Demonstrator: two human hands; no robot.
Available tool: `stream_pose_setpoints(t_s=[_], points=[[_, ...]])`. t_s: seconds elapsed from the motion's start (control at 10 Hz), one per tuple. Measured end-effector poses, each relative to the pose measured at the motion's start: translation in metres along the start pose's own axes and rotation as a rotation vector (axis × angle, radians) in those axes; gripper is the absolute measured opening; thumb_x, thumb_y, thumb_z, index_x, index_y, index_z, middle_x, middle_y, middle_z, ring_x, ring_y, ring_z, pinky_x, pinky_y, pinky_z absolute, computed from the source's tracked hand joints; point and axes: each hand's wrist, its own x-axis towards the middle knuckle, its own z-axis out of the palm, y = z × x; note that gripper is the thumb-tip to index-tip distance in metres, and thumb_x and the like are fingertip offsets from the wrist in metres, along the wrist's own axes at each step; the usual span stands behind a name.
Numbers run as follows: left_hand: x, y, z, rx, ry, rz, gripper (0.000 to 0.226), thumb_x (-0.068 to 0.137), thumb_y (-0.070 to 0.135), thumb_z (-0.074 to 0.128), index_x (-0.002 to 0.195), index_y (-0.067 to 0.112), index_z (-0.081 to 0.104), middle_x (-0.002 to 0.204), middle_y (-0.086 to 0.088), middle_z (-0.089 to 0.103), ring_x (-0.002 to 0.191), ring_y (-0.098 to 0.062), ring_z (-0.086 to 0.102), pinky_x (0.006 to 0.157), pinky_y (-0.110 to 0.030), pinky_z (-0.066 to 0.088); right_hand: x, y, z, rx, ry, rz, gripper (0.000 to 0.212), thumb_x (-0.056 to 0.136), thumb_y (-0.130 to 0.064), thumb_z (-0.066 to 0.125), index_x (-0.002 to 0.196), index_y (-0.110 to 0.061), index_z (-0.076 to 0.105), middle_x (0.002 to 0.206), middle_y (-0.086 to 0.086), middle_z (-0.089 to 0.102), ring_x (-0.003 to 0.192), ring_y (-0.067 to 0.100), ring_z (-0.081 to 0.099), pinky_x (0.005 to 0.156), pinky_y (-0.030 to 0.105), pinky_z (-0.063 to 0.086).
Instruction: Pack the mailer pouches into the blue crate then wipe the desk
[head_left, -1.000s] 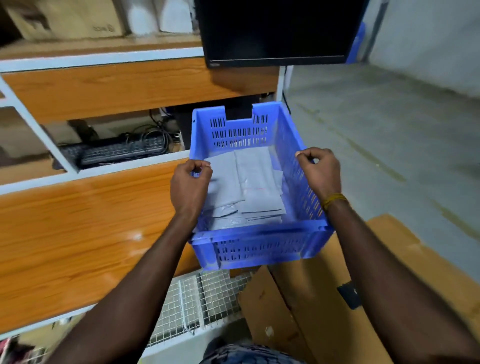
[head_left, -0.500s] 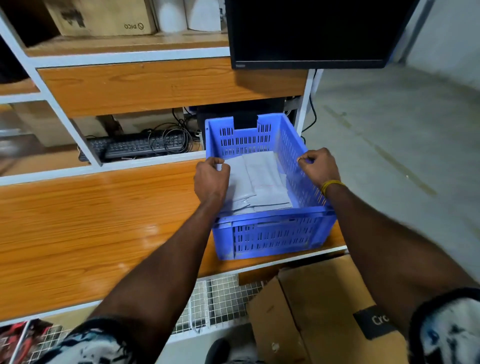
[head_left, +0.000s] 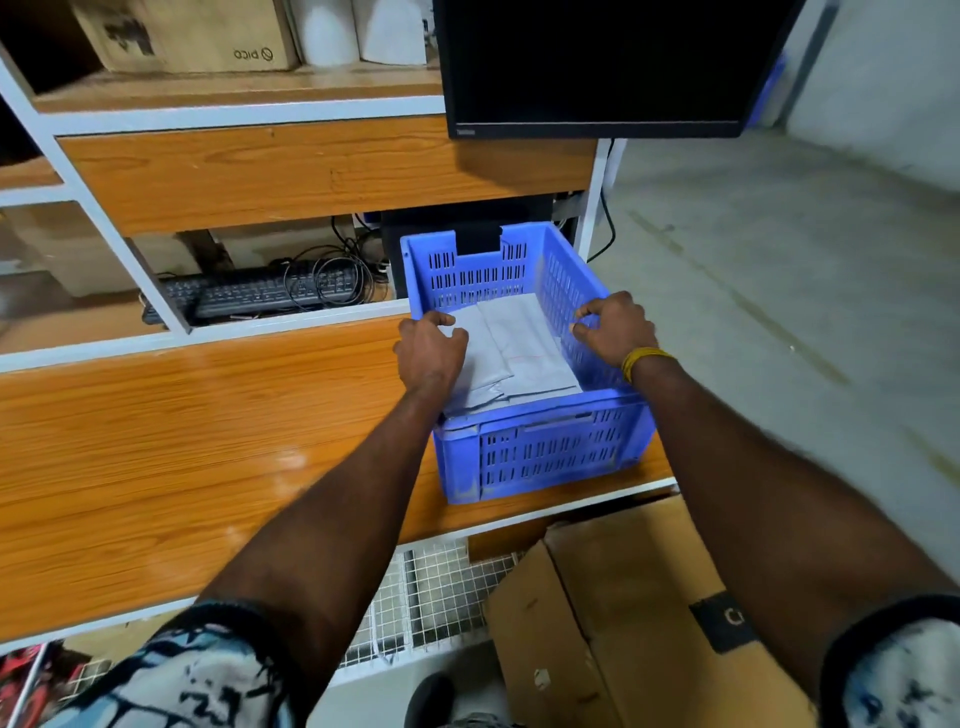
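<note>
The grey mailer pouches (head_left: 511, 345) lie stacked flat inside the blue crate (head_left: 540, 452), which sits at the table's (head_left: 208, 467) right front corner. They look light, limp and slick, best lifted by the edges. The left hand (head_left: 431, 353) and right hand (head_left: 615, 330) each curl over a crate side rim.

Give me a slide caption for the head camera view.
Both hands grip the blue slotted plastic crate of grey mailer pouches on the wooden desk.

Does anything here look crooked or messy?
Slightly. The grey pouches lie unevenly overlapped inside the blue crate, some corners sticking out. Both hands, left and right, grip its side rims. Nothing looks spilled or damaged.
</note>
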Motion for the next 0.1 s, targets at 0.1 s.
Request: stream_pose_setpoints(t_s=[0.1], points=[[-0.0151,-0.0099,-0.0077,-0.024,-0.008,0.089,0.033,0.082,0.038,0.059,0.112,0.028,0.067,0.118,-0.018,0.057,0.093,-0.043,0.063,0.075,-0.043,0.052,-0.0344,-0.0313,0.0064,0.160,0.087,-0.135,0.027,0.090,-0.033,0.066,0.114,-0.022,0.069,0.127,0.014,0.052,0.109,0.034,0.059,0.098,0.046,0.047]])
